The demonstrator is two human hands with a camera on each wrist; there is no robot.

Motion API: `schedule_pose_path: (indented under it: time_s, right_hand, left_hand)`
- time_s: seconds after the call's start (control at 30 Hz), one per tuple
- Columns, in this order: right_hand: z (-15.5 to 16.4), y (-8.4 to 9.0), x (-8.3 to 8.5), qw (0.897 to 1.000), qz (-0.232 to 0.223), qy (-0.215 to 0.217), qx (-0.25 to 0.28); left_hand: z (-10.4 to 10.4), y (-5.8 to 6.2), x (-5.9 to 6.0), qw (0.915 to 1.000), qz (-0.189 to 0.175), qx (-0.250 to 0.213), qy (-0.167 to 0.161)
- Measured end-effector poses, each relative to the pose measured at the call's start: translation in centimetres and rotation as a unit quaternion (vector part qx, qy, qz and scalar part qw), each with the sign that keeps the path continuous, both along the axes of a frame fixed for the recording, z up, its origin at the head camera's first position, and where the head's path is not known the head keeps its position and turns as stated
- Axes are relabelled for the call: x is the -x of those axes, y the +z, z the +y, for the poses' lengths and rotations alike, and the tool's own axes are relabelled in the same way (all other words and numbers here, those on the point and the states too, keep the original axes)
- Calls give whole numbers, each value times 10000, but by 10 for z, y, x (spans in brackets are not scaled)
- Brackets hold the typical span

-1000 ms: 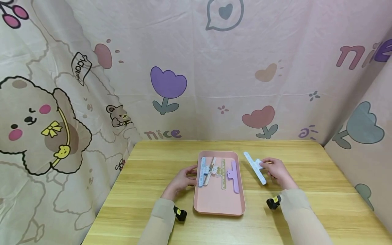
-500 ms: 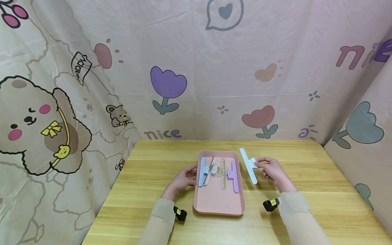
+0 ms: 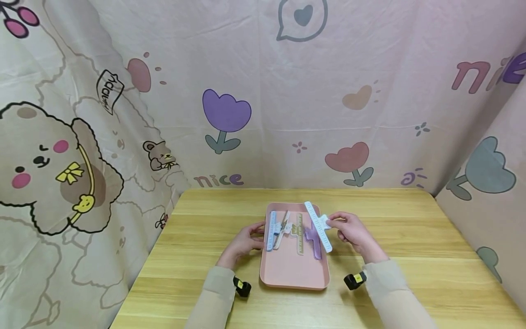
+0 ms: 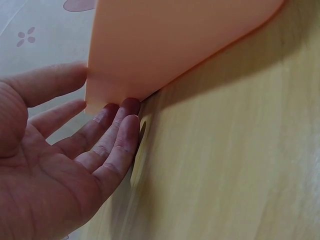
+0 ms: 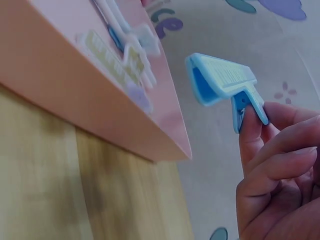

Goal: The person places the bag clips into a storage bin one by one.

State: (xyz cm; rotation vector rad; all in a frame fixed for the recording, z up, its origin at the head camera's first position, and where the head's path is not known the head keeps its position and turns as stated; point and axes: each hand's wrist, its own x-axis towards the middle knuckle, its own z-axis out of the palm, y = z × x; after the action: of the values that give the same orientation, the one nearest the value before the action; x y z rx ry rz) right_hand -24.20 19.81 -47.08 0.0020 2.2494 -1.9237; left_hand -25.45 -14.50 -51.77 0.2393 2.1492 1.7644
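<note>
Four long plastic clips lie in the smooth pink tray (image 3: 293, 274); a fifth hangs above its right edge.
The right hand (image 3: 354, 234) pinches the pale blue ridged sealing clip (image 3: 318, 226) by its handle tab, while the left hand (image 3: 242, 241), fingers straight, touches the tray's left rim on the wood-grain table (image 3: 411, 283).

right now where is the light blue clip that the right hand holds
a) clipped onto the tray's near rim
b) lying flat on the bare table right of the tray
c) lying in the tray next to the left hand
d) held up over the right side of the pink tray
d: the right hand pinches the light blue clip by its handle, raised above the right side of the pink tray, over the purple clip lying there.
</note>
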Motion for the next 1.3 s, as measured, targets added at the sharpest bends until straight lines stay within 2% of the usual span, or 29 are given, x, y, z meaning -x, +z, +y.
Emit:
schedule_pose_path:
  time_s: [0.4,0.8,1.07,1.3]
  right_hand:
    - [-28,-6,-10,9956,99,901,-243]
    - [-42,-12,-18,9901,-72,1350,-381]
    - [-51,-15,-24,9830,131,1737,-587]
    - [-57,-16,-27,9739,546,1975,-972]
  left_hand:
    - [0,-1,-1,9999,32,-43,-92]
    - [0,0,1,9999,-26,-95,-48]
    - [-1,-1,0,9998,-31,-157,-92]
    - [-1,0,0,9998,18,-170,-98]
